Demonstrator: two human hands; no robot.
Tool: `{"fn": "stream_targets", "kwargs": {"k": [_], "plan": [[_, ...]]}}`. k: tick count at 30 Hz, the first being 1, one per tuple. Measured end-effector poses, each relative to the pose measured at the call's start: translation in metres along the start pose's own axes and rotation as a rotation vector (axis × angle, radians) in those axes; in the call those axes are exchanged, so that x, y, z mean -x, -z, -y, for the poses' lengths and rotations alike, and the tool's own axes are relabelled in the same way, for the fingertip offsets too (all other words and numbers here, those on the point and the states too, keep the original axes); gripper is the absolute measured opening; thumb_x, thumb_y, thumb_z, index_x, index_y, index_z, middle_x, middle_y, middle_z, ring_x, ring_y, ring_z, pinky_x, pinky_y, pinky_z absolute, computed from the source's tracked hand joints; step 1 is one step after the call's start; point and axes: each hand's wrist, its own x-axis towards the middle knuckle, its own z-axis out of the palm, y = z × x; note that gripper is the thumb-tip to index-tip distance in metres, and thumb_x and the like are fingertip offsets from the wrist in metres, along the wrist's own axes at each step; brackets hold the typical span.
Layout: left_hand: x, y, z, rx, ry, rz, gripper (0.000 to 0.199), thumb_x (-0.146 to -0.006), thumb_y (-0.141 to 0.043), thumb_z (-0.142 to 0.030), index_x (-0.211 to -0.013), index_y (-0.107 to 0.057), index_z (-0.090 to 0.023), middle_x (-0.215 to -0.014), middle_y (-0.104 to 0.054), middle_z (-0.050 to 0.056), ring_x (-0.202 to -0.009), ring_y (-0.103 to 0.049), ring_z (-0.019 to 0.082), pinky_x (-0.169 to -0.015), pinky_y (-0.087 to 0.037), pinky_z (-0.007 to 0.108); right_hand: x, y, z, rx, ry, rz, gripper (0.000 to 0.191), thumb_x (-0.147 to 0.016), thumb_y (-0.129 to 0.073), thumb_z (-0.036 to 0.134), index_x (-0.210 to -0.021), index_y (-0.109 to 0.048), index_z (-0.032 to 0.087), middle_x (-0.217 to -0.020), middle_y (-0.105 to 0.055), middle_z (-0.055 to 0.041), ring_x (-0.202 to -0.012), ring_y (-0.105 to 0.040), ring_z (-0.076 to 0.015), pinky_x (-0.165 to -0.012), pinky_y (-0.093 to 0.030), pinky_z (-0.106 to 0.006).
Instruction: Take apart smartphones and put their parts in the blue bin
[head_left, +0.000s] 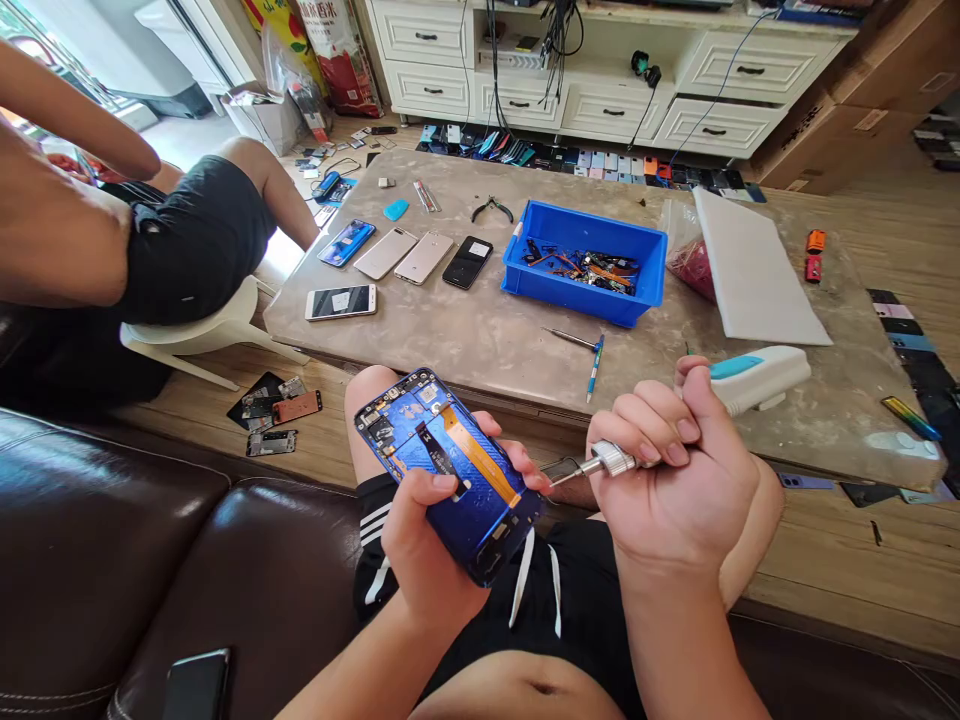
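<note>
My left hand (427,545) is closed round the edges of an opened blue phone (469,530). The phone lies tilted, inner side up, with an orange ribbon cable (480,460) and a black flex cable (439,452) showing. My right hand (671,480) is wrapped round a hand tool with a white-and-teal body (769,378), a knurled metal collar (616,458) and a thin metal shaft. The shaft's tip is at the phone's right edge, close to my left fingertips; whether it touches cannot be made out. Part of the tool is hidden in my fist.
On the stone-topped table (450,330) are several phones (386,252), pliers (493,208), a blue bin (585,300) of small parts, a screwdriver (571,338) and a white foam sheet (757,265). Another person (195,230) sits at left. A dark phone (197,685) rests on the sofa.
</note>
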Motion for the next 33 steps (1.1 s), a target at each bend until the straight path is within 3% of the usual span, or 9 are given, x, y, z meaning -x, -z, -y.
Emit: {"fn": "stream_targets", "kwargs": {"k": [3, 6, 10, 13, 15, 18, 20, 25, 33], "plan": [[-0.026, 0.007, 0.005, 0.007, -0.063, -0.095, 0.032, -0.073, -0.052, -0.027, -0.098, -0.067, -0.013, -0.086, -0.067, 0.013, -0.083, -0.065, 0.026, -0.083, -0.053, 0.042, -0.006, 0.007, 0.005, 0.051, 0.018, -0.069, 0.014, -0.099, -0.050, 0.013, -0.091, -0.059, 0.020, -0.055, -0.027, 0.0118, -0.038, -0.034, -0.0019, -0.039, -0.032, -0.014], [-0.077, 0.018, 0.011, 0.045, -0.071, -0.274, 0.027, -0.073, -0.052, -0.028, -0.088, -0.067, -0.012, -0.084, -0.067, 0.015, -0.086, -0.067, 0.029, -0.083, -0.054, 0.045, -0.015, 0.029, 0.016, 0.159, -0.016, -0.196, 0.011, -0.088, -0.064, 0.011, -0.089, -0.059, 0.020, -0.055, -0.030, 0.0127, -0.038, -0.032, -0.0012, -0.038, -0.032, -0.013], [-0.151, 0.041, 0.013, 0.067, -0.117, -0.428, 0.024, -0.088, -0.049, -0.030, -0.089, -0.064, -0.012, -0.095, -0.066, 0.013, -0.094, -0.066, 0.023, -0.080, -0.054, 0.035, -0.028, 0.078, 0.037, 0.313, -0.056, -0.314, 0.021, -0.077, -0.072, 0.010, -0.086, -0.055, 0.019, -0.054, -0.031, 0.0139, -0.038, -0.030, -0.0005, -0.038, -0.031, -0.011], [-0.177, 0.056, 0.007, 0.081, -0.132, -0.480, 0.032, -0.096, -0.055, -0.043, -0.107, -0.062, -0.014, -0.103, -0.065, 0.008, -0.089, -0.064, 0.018, -0.077, -0.055, 0.036, -0.043, 0.118, 0.049, 0.450, -0.046, -0.371, 0.015, -0.083, -0.068, 0.014, -0.088, -0.055, 0.019, -0.055, -0.033, 0.0130, -0.040, -0.033, -0.0018, -0.041, -0.033, -0.012], [-0.179, 0.064, 0.003, 0.078, -0.136, -0.466, 0.035, -0.096, -0.058, -0.044, -0.112, -0.062, -0.014, -0.108, -0.065, 0.008, -0.090, -0.064, 0.018, -0.078, -0.056, 0.037, -0.060, 0.141, 0.053, 0.581, -0.050, -0.411, 0.007, -0.092, -0.063, 0.021, -0.092, -0.058, 0.016, -0.061, -0.043, 0.0099, -0.045, -0.040, -0.0035, -0.044, -0.039, -0.015], [-0.172, 0.070, -0.004, 0.063, -0.132, -0.431, 0.035, -0.096, -0.057, -0.045, -0.109, -0.063, -0.014, -0.106, -0.066, 0.008, -0.091, -0.065, 0.019, -0.079, -0.056, 0.037, -0.093, 0.165, 0.056, 0.828, -0.037, -0.468, 0.021, -0.098, -0.061, 0.032, -0.109, -0.061, 0.014, -0.089, -0.063, -0.0005, -0.065, -0.059, -0.0095, -0.056, -0.052, -0.023], [-0.170, 0.071, -0.008, 0.053, -0.138, -0.414, 0.034, -0.095, -0.057, -0.046, -0.103, -0.064, -0.013, -0.099, -0.067, 0.007, -0.089, -0.065, 0.019, -0.078, -0.055, 0.036, -0.116, 0.174, 0.056, 1.010, -0.026, -0.486, 0.028, -0.097, -0.061, 0.034, -0.119, -0.060, 0.015, -0.107, -0.065, -0.0057, -0.083, -0.066, -0.0152, -0.070, -0.058, -0.031], [-0.164, 0.063, -0.016, 0.034, -0.123, -0.312, 0.019, -0.080, -0.054, -0.027, -0.081, -0.066, -0.012, -0.085, -0.069, 0.012, -0.088, -0.068, 0.024, -0.078, -0.055, 0.037, -0.157, 0.178, 0.060, 1.499, 0.067, -0.460, 0.034, -0.097, -0.062, 0.034, -0.126, -0.059, 0.017, -0.123, -0.063, -0.0092, -0.102, -0.066, -0.0217, -0.086, -0.058, -0.042], [-0.119, 0.041, -0.014, -0.009, 0.032, 0.032, 0.028, -0.074, -0.056, -0.029, -0.092, -0.066, -0.011, -0.082, -0.064, 0.010, -0.070, -0.062, 0.021, -0.072, -0.053, 0.036, -0.168, 0.174, 0.067, 2.159, 0.215, -0.399, 0.039, -0.096, -0.063, 0.033, -0.130, -0.057, 0.018, -0.131, -0.059, -0.0108, -0.113, -0.062, -0.0256, -0.095, -0.053, -0.048]]}}
